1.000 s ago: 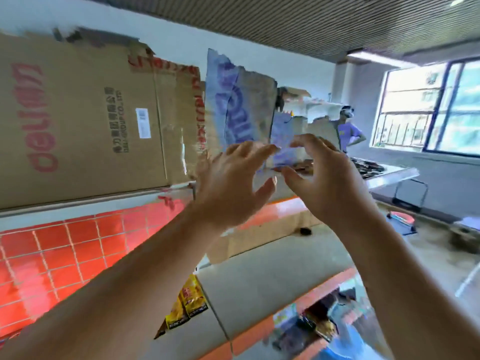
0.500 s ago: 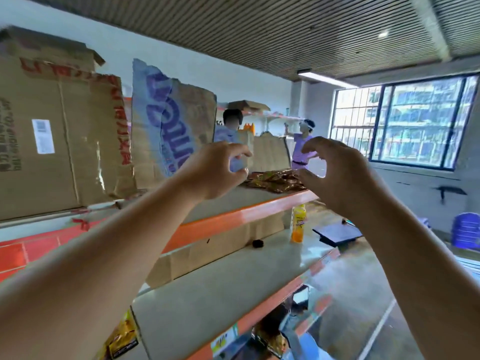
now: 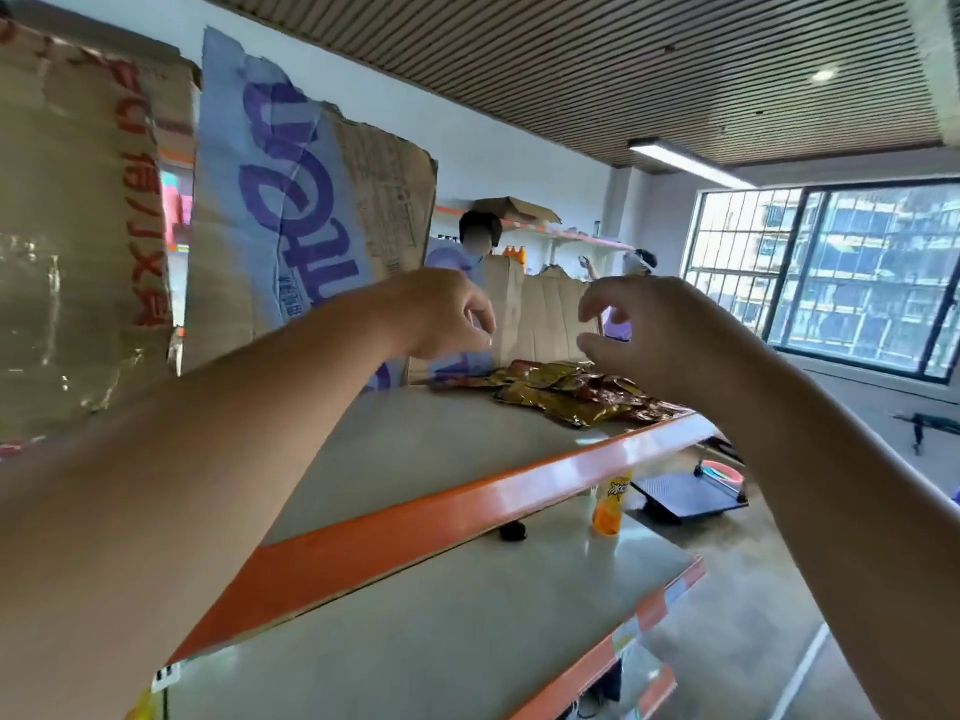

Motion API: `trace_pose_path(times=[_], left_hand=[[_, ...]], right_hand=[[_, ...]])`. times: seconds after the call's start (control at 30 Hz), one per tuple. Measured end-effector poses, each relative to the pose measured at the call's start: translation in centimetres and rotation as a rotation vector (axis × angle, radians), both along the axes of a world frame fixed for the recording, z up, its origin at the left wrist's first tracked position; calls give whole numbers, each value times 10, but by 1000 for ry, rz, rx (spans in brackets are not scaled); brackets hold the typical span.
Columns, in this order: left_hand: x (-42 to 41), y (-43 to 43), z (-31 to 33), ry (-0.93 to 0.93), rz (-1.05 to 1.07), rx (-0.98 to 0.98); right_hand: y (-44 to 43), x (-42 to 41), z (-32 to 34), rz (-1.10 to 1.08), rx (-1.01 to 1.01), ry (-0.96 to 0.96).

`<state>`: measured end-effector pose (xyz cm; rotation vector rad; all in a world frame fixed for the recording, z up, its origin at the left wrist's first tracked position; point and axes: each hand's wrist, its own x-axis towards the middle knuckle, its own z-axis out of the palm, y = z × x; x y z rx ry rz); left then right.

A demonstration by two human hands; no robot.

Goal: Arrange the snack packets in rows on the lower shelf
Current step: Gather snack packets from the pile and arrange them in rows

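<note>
Packets [image 3: 571, 402] heaped gold and red on the upper shelf [image 3: 415, 459], toward its far right end and close to the orange front edge, none visible yet on the lower shelf [image 3: 441, 615]. Long axis of the heap along the shelf, from back left to front right; single packets too jumbled to tell which way each points. Just under and beyond the right hand [image 3: 639, 335], fingers and thumb bent but spread, gripping nothing. Down and right of the left hand [image 3: 447, 314], clearly farther off, fingers curled toward the thumb, back to the camera, grasp impossible to tell. Probably a short reach forward and down, right hand first. Behind, propped cardboard [image 3: 311, 226]; on the lower shelf, an orange bottle [image 3: 608, 506].
</note>
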<state>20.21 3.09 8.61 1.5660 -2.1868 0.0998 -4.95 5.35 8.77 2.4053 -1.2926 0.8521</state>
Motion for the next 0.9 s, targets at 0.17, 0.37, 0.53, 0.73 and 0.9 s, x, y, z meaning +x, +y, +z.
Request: trace_pose_path(times=[0.17,0.37,0.53,0.73,0.9], left_hand=[[-5,-62,5,-3,68,92],[-21,-120,-2,-50,167,219],[-35,-164,-23,-78,379,378],[-43,-194,-68,-145,492,381],[-40,-191,-74,-126,502,308]], right_hand=[[-56,9,11,25,29,58],[-114,8,10,47,81,116],[-162,11,3,103,128,163],[-224,15,-5,189,224,289],[-276,25,-14,301,337,449]])
